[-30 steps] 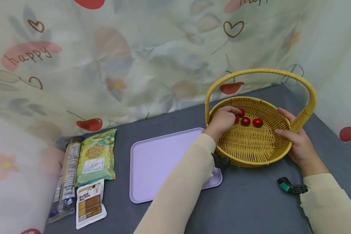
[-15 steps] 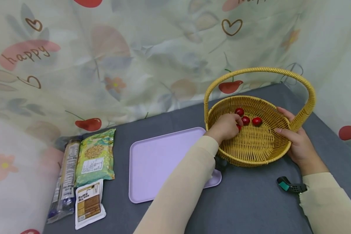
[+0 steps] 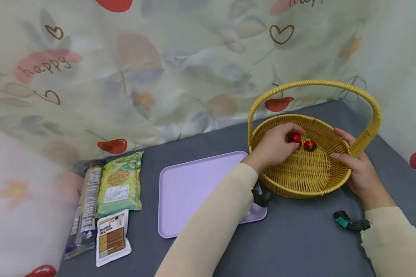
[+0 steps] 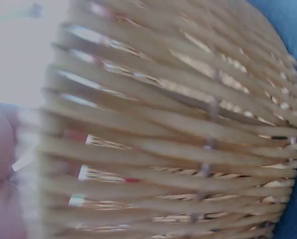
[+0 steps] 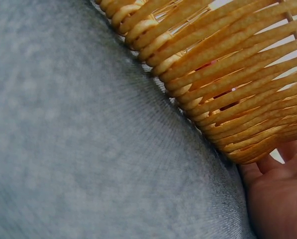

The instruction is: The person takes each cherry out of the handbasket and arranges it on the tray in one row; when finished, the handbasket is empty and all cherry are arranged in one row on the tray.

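In the head view a yellow wicker basket (image 3: 299, 181) with a tall arched handle stands at the right of the table. My left hand (image 3: 274, 145) reaches over its left side, thumb and index finger pinching a red cherry (image 3: 296, 139). Another cherry (image 3: 310, 145) lies just right of the fingertips; any behind the hand are mostly hidden. At the right side my right hand (image 3: 362, 173) grips the rim, thumb inside and fingers outside. The left wrist view shows the blurred basket wall (image 4: 178, 129); in the right wrist view part of the right hand (image 5: 280, 194) shows beside the weave.
A lilac tray (image 3: 183, 192) lies left of the basket, partly under the left sleeve. Further left are a green-yellow food bag (image 3: 119, 184), a small white-and-brown pouch (image 3: 112, 238) and long clear-wrapped packs (image 3: 86, 207). A patterned curtain (image 3: 194, 77) hangs behind the grey table.
My left hand has moved from the back-left cherry to the front-left one, then right to the cherries in the middle. The right hand keeps its hold on the basket. The head view shifted slightly.
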Available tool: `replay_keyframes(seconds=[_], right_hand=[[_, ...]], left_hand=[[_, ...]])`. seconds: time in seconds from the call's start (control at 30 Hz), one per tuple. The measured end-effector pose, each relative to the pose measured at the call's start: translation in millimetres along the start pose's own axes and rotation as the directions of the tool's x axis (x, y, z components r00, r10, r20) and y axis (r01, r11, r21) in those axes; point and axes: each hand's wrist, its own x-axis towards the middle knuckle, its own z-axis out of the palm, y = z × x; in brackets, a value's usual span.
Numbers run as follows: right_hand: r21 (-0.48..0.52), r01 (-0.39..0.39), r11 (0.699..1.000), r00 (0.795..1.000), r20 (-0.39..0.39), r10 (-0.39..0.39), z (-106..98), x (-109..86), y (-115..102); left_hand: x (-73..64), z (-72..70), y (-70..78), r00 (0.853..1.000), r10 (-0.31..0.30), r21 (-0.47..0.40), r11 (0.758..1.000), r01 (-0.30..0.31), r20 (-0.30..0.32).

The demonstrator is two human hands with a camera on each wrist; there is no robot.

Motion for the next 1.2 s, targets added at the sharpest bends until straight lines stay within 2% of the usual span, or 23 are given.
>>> replay_keyframes(seconds=[0.1, 0.27, 0.3, 0.37, 0.47, 0.53, 0.6, 0.77, 0.87, 0.93, 1.07, 1.2], right_hand=[[-0.024, -0.004, 1.000, 1.000, -0.004, 0.004, 1, -0.8, -2], [-0.031, -0.010, 0.999, 1.000, -0.015, 0.009, 1, -0.5, -3], [-0.030, -0.009, 1.000, 1.000, -0.017, 0.009, 0, -0.7, -3], [-0.031, -0.005, 1.000, 1.000, -0.020, 0.005, -1, -0.7, -3], [-0.031, -0.006, 0.999, 1.000, -0.018, 0.006, -1, -0.7, -3], [-0.033, -0.012, 0.999, 1.000, -0.018, 0.011, 0, -0.5, -3], [-0.034, -0.018, 0.999, 1.000, -0.019, 0.017, 0, -0.1, -4], [-0.027, -0.021, 0.999, 1.000, -0.020, 0.021, 3, 1.1, -4], [-0.013, -0.026, 1.000, 1.000, -0.014, 0.025, 4, 1.7, -3], [-0.009, -0.028, 1.000, 1.000, -0.013, 0.028, 4, 2.3, -3], [0.005, -0.024, 1.000, 0.999, -0.026, 0.024, 4, 2.9, -4], [0.013, -0.028, 1.000, 0.999, -0.029, 0.028, 3, 2.7, -4]], left_hand=[[-12.3, -7.2, 8.6, 0.999, 0.031, -0.077, 0.997, -0.032, -0.014], [-37.2, -18.7, 8.3, 0.990, 0.126, -0.017, 0.992, -0.127, -0.061], [-43.1, -19.2, 7.6, 0.991, 0.122, -0.036, 0.992, -0.124, -0.063], [-56.2, -19.5, 5.1, 0.993, 0.105, -0.122, 0.986, -0.111, -0.059], [-76.5, -20.7, -0.2, 0.995, 0.088, -0.270, 0.958, -0.099, -0.053], [-89.8, -23.7, -5.0, 0.993, 0.096, -0.324, 0.939, -0.113, -0.068], [-102.1, -29.0, -10.8, 0.987, 0.122, -0.327, 0.933, -0.150, -0.104], [-130.2, -46.0, -27.3, 0.966, 0.154, -0.277, 0.938, -0.209, -0.209], [-146.3, -55.8, -38.6, 0.960, 0.140, -0.264, 0.943, -0.205, -0.244], [-157.2, -61.5, -45.8, 0.961, 0.110, -0.271, 0.946, -0.181, -0.255], [-176.0, -68.5, -57.9, 0.963, 0.033, -0.263, 0.959, -0.106, -0.268], [-188.1, -66.9, -71.9, 0.955, -0.049, -0.224, 0.974, -0.019, -0.294]])
